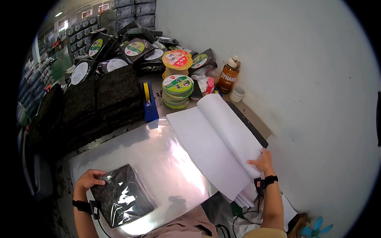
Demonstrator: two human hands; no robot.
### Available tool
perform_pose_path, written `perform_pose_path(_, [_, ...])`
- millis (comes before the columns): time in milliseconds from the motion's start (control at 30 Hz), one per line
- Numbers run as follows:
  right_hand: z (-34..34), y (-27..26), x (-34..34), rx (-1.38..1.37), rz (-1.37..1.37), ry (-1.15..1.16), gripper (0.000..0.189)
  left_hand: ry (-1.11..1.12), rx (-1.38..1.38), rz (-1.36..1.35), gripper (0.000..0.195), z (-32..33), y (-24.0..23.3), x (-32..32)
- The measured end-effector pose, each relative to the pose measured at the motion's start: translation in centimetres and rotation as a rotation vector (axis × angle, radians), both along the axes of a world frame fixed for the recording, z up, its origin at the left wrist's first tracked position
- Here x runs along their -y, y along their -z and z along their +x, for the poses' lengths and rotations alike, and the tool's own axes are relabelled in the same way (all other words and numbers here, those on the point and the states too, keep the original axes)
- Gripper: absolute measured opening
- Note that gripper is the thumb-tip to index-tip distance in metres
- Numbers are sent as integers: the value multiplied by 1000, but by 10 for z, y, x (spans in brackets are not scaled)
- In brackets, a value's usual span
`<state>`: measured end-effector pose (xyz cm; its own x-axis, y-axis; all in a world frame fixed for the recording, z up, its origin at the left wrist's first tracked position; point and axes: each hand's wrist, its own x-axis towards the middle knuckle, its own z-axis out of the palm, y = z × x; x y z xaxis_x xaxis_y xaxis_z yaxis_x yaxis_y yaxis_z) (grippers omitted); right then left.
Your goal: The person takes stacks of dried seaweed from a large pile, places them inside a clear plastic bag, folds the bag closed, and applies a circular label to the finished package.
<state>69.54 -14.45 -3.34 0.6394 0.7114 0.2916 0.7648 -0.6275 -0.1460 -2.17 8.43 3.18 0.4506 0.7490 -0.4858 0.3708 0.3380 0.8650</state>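
Note:
My left hand grips the upper left corner of a flat, square dark block in glossy clear plastic, apparently dried seaweed. The block lies on a shiny silver metal sheet on the bench. At the right, my right hand holds the near end of a curled-over stack of white sheets, thumb on top; its far fingers are partly hidden. Flat white sheets spread beside the curl and overlap the metal sheet's right side. A black strap with a small device circles each wrist.
Stacked dark pressed slabs stand at the left, beside a blue tape dispenser. Behind are round label stacks, piled wrapped packages, a brown bottle and a white jar. A wall bounds the right side.

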Motion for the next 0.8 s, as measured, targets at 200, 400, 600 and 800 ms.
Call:
perform_pose_path(200, [-25, -57, -2, -778, 51, -309, 78, -22, 16, -4, 46, 0, 4, 1])
perform_pose_path(400, [-106, -93, -4, -836, -427, -731, 72, -28, 30, -11, 46, -1, 2, 3])
perform_pose_path(600, [-175, -20, 0, -725, -241, -874, 49, -16, 30, 18, 46, -2, 7, 1])
perform_pose_path(800, [-112, -40, -3, 235, 329, -356, 31, -45, 46, -3, 47, -1, -1, 8])
